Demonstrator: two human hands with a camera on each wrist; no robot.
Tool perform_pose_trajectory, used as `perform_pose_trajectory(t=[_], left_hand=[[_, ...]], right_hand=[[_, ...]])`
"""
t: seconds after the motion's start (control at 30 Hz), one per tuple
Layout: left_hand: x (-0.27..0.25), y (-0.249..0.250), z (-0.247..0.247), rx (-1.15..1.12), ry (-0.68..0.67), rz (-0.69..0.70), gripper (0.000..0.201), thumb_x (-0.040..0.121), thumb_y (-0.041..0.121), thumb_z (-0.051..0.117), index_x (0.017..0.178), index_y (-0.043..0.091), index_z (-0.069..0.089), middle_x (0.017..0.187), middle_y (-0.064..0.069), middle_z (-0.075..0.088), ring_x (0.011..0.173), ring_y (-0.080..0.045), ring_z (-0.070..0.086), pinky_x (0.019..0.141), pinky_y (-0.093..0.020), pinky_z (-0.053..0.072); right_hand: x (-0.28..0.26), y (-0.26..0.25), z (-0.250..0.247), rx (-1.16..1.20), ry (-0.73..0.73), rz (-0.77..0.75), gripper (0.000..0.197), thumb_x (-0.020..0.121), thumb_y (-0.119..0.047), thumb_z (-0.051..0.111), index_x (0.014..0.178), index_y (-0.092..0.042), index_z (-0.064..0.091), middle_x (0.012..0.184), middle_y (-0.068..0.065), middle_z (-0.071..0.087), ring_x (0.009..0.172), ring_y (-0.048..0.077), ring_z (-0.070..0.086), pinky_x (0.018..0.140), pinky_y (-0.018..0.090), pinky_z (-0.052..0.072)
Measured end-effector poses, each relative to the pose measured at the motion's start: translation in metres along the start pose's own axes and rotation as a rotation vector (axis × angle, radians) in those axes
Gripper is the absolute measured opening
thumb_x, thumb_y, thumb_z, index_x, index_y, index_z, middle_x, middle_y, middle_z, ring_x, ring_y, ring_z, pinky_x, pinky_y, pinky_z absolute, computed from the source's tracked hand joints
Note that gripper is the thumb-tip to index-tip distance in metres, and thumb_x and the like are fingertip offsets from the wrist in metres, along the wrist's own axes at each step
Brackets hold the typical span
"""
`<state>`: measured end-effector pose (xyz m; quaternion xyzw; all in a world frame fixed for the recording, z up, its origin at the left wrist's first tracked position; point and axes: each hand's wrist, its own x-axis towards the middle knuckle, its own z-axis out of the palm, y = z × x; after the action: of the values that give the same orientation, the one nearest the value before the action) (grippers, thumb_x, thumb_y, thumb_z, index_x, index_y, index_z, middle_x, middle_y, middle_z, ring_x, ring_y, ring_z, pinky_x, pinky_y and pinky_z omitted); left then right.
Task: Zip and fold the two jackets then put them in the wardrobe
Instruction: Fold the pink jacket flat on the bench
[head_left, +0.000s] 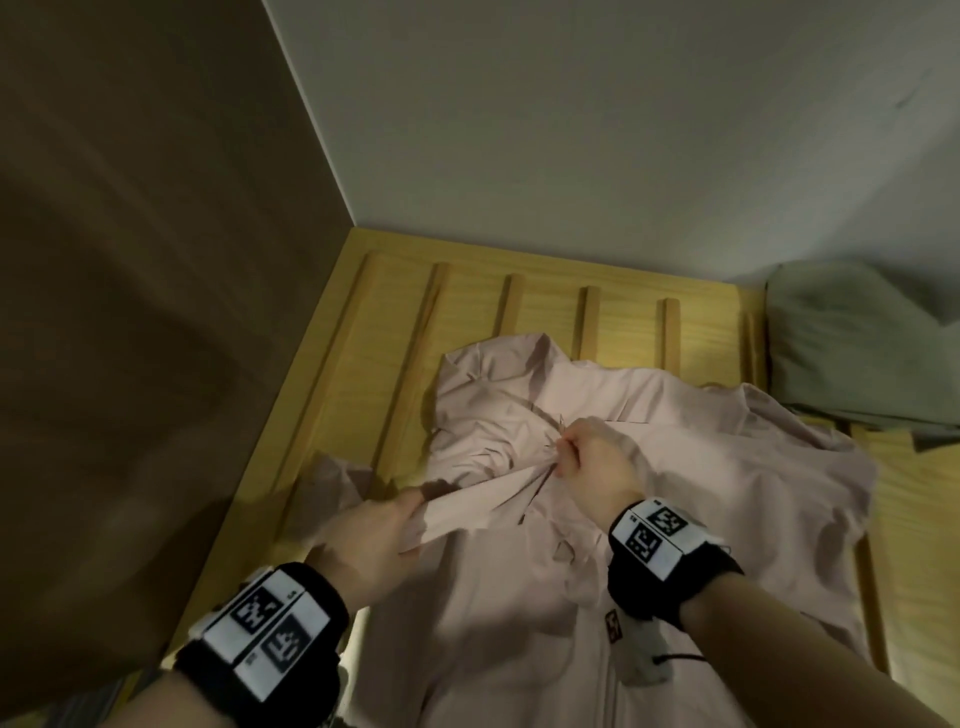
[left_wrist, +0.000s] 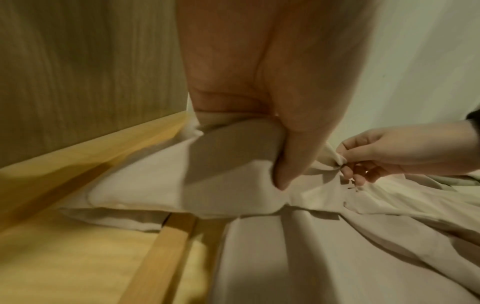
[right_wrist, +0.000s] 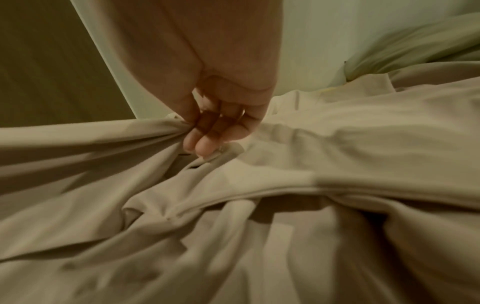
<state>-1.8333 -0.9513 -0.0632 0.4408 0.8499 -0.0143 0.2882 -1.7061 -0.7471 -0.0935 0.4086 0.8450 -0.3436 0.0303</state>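
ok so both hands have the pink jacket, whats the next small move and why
Probably draw the right hand further up toward the collar. It pinches fabric at the front seam of the jacket while the left hand holds the cloth taut, and the front above the pinch looks open and bunched.

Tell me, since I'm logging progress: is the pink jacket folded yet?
Not folded: the pink jacket lies spread across the wooden slats, both hands pinching it.

The head view looks steeply down from above onto the jacket (head_left: 649, 467) on a slatted bed (head_left: 467, 306), towards a wall corner. Each wrist view sits very close behind its own hand, low over the cloth. The left wrist view also catches the right hand (left_wrist: 394, 156). All three share the jacket.
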Motion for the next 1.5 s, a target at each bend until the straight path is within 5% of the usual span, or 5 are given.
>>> perform_pose_trajectory(t=[0.53, 0.8, 1.17, 1.3, 1.5], left_hand=[[-0.017, 0.100, 0.038, -0.269, 0.011, 0.186, 0.043, 0.089, 0.028, 0.048, 0.130, 0.021, 0.035, 0.113, -0.003, 0.062, 0.099, -0.024, 0.060, 0.076, -0.030, 0.043], [-0.021, 0.138, 0.051, -0.203, -0.053, 0.285, 0.046, 0.093, 0.027, 0.043, 0.137, 0.016, 0.033, 0.127, -0.005, 0.054, 0.110, -0.024, 0.054, 0.083, -0.033, 0.041], [-0.027, 0.186, 0.058, -0.251, -0.094, 0.448, 0.030, 0.090, 0.029, 0.050, 0.114, 0.013, 0.043, 0.115, -0.009, 0.057, 0.108, -0.029, 0.052, 0.082, -0.032, 0.036], [-0.014, 0.210, 0.058, -0.524, -0.002, 0.324, 0.039, 0.092, 0.021, 0.050, 0.128, 0.011, 0.039, 0.121, -0.010, 0.059, 0.112, -0.025, 0.055, 0.086, -0.031, 0.042], [0.004, 0.249, 0.066, -0.745, -0.086, 0.264, 0.053, 0.089, 0.021, 0.049, 0.140, 0.023, 0.034, 0.124, -0.008, 0.060, 0.115, -0.024, 0.056, 0.091, -0.026, 0.044]], right_hand=[[-0.081, 0.018, -0.002, 0.368, -0.444, -0.169, 0.024, 0.088, -0.007, 0.049, 0.107, -0.020, 0.056, 0.081, -0.005, 0.061, 0.073, 0.010, 0.060, 0.074, 0.031, 0.052], [-0.087, 0.064, -0.034, 0.500, -0.140, -0.001, 0.038, 0.084, 0.005, 0.052, 0.085, -0.033, 0.061, 0.095, 0.002, 0.070, 0.081, -0.002, 0.063, 0.079, 0.014, 0.046], [-0.094, 0.124, -0.061, 0.581, -0.228, 0.150, 0.065, 0.095, -0.011, 0.046, 0.143, -0.040, 0.011, 0.115, 0.002, 0.066, 0.106, 0.010, 0.061, 0.093, 0.023, 0.047], [-0.111, 0.133, -0.064, 0.660, -0.111, 0.189, 0.040, 0.094, -0.018, 0.053, 0.127, -0.031, 0.035, 0.072, -0.007, 0.063, 0.064, 0.000, 0.059, 0.071, 0.019, 0.047], [-0.146, 0.151, -0.078, 0.566, -0.155, 0.265, 0.030, 0.090, -0.047, 0.048, 0.084, -0.026, 0.069, 0.077, -0.007, 0.071, 0.074, 0.006, 0.065, 0.071, 0.018, 0.050]])
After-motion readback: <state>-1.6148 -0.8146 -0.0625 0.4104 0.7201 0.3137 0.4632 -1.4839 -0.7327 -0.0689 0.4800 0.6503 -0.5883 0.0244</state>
